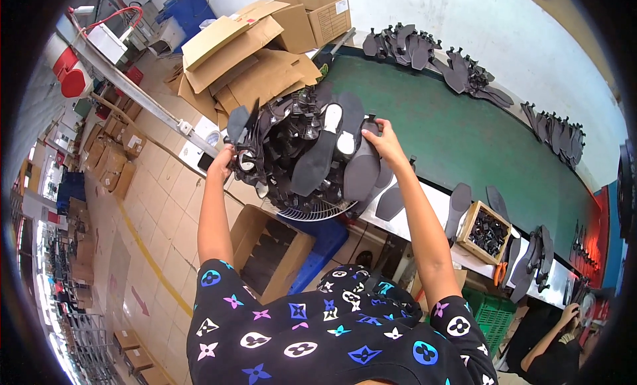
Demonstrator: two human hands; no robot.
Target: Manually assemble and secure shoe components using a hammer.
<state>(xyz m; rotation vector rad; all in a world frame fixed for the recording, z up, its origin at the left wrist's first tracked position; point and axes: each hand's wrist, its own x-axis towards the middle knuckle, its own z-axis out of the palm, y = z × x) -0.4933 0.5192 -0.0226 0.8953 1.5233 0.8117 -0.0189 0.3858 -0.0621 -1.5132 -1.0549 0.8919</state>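
A round wire basket (315, 214) in front of me is heaped with dark shoe soles (315, 162), many with black heels or clips at their ends. Some soles show white patches. My right hand (385, 143) pinches the upper end of a grey shoe sole (361, 176) at the right side of the heap, thumb and fingers closed on it. At the heap's left edge, my left hand (224, 160) is closed among the pieces, below an upright grey sole (239, 124). What exactly its fingers grip is hidden.
A green conveyor belt (431, 119) runs along the wall, carrying rows of soles (561, 136). Flattened cardboard (232, 53) is piled behind the basket. An open carton (265, 252) stands below. A wooden box (486, 232) of black parts sits right, near another person's hand (569, 313).
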